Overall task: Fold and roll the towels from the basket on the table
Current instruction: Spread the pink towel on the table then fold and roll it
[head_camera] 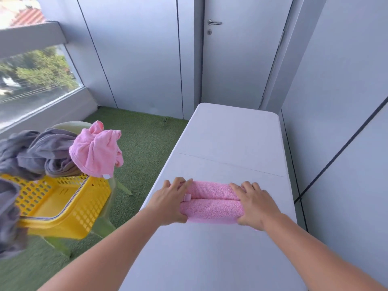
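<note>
Rolling seems the step in hand: at lower centre of the frame, on the white table (226, 139), the pink towel (212, 205) lies in a thick roll, the left hand (170, 201) curled round its left end, the right hand (255, 203) round its right (fingers on top, thumbs nearside). Next, both must probably push evenly to finish it tight.

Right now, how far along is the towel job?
No finished roll shows on the table. The left hand and right hand grip a pink towel, nearly rolled. Left to do: a second pink towel and grey cloths heaped on the basket.
</note>
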Motion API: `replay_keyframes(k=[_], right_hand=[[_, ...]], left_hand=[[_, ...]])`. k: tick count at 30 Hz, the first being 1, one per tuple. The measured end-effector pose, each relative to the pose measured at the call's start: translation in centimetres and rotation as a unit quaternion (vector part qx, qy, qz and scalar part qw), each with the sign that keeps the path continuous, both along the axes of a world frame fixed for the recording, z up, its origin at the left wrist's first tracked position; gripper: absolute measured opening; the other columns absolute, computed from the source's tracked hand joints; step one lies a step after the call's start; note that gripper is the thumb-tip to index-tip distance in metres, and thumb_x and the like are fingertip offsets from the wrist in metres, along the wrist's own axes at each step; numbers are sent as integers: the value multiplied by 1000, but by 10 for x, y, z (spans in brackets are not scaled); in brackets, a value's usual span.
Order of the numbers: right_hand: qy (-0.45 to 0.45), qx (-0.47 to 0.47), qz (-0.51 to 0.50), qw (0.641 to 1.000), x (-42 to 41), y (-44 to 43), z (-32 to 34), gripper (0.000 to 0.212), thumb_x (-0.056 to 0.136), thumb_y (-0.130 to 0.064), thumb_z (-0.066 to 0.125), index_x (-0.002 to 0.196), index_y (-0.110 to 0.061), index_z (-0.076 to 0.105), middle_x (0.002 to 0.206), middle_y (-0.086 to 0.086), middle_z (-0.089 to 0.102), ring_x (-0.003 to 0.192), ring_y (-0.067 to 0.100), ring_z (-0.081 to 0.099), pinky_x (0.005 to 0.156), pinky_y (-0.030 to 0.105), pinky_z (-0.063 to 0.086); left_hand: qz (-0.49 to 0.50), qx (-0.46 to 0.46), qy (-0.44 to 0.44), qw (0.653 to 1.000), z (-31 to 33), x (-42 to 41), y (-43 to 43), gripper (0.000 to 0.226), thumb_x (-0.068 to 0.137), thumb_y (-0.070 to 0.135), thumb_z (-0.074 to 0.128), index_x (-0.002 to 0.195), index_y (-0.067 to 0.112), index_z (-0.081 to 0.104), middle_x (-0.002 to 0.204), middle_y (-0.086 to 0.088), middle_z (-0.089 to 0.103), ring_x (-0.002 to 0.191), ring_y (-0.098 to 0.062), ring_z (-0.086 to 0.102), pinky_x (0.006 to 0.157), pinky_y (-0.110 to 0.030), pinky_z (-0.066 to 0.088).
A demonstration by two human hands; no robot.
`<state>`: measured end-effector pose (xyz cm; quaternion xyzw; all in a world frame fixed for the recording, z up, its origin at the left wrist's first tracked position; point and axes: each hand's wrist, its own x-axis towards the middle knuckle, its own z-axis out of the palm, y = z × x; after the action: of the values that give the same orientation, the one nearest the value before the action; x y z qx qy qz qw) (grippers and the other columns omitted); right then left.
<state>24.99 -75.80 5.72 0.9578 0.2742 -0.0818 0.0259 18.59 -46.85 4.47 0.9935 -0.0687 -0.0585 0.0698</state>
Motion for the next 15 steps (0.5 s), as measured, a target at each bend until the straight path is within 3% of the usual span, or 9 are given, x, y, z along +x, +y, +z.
replay_keyframes(k=[9, 15], right_hand=[[-48, -3, 88, 995, -10, 109, 52, 100, 63, -63, 55, 150, -39, 13, 128, -6, 36, 114, 20, 38, 87, 34, 43], [-48, -3, 152, 987, -51, 246, 52, 99, 64, -63, 54, 151, -40, 13, 128, -7, 36, 114, 18, 37, 87, 32, 42]], left_hand=[[94, 17, -67, 993, 46, -63, 93, 119, 58, 60, 78, 154, 39, 11, 144, 11, 26, 111, -26, 43, 80, -38, 53], [147, 21, -69, 986, 42, -137, 214, 117, 59, 64, 76, 153, 40, 12, 145, 9, 27, 120, -27, 41, 81, -36, 54]])
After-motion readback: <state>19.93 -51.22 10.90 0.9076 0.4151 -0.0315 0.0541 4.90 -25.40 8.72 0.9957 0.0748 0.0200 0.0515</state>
